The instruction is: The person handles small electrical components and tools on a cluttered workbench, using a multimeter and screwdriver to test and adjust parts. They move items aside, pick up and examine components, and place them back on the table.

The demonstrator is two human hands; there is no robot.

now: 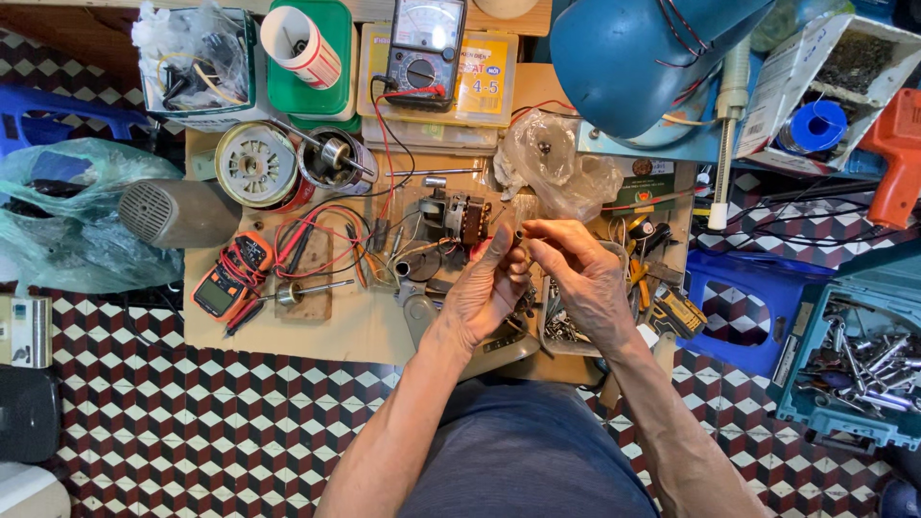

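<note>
My left hand [483, 288] and my right hand [580, 278] meet above the middle of a low wooden workbench [355, 326]. Together their fingertips pinch a small dark cylindrical part [519, 235]; what it is exactly is too small to tell. Just beyond the fingers lies a small motor core with copper windings [460, 216]. A metal tray of screws and small parts [566, 326] sits under my right wrist.
An orange digital multimeter [228, 278] with red leads lies left; a rotor shaft [302, 291] is beside it. Behind are a round motor housing [255, 165], an analogue meter [422, 48], a plastic bag [556, 158], a blue lamp [643, 58]. A toolbox of sockets [854, 364] stands right.
</note>
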